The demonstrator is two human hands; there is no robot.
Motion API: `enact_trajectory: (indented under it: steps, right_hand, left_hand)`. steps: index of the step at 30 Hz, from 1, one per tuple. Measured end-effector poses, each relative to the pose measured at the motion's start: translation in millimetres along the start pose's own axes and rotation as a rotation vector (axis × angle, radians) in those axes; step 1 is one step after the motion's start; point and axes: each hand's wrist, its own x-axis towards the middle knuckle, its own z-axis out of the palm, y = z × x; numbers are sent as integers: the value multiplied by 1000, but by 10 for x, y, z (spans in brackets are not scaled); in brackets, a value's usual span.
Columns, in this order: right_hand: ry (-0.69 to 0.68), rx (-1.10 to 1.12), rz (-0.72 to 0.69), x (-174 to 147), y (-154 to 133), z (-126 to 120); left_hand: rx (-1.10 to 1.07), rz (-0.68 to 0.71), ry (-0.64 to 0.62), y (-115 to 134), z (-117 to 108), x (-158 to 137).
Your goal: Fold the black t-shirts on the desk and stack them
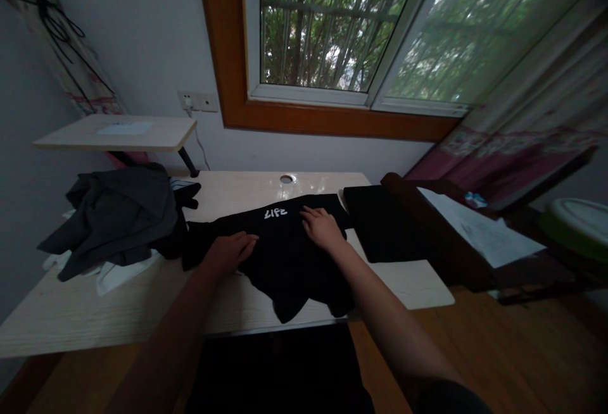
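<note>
A black garment (285,256) with white figures printed near its far edge lies spread on the pale wooden table (142,313). Its near edge is uneven and reaches almost to the table's front. My left hand (232,250) rests on the garment's left part, fingers stretched to the right along the cloth. To the right of the print, my right hand (322,225) lies on the fabric with its fingers extended. Neither hand shows anything gripped in it.
A heap of dark grey, black and white clothes (123,218) fills the left end, beside a raised shelf (118,138). At right lies a folded black cloth (384,224). Further right, a brown surface holds a white sheet (479,227). A window (332,34) is behind.
</note>
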Motion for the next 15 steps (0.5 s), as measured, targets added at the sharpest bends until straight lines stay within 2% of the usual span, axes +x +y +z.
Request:
enact_trajectory:
  steps: [4, 9, 12, 15]
  right_hand:
    - [33, -26, 38, 55, 24, 33]
    - [28, -14, 24, 90, 84, 31]
    - [41, 5, 18, 61, 125, 14]
    - [5, 35, 2, 5, 142, -46]
  left_hand:
    - [16, 94, -23, 43, -33, 12]
    - [-22, 197, 56, 46, -77, 64]
    - [-44, 203, 71, 23, -76, 68]
    - [-26, 136, 111, -36, -46, 61]
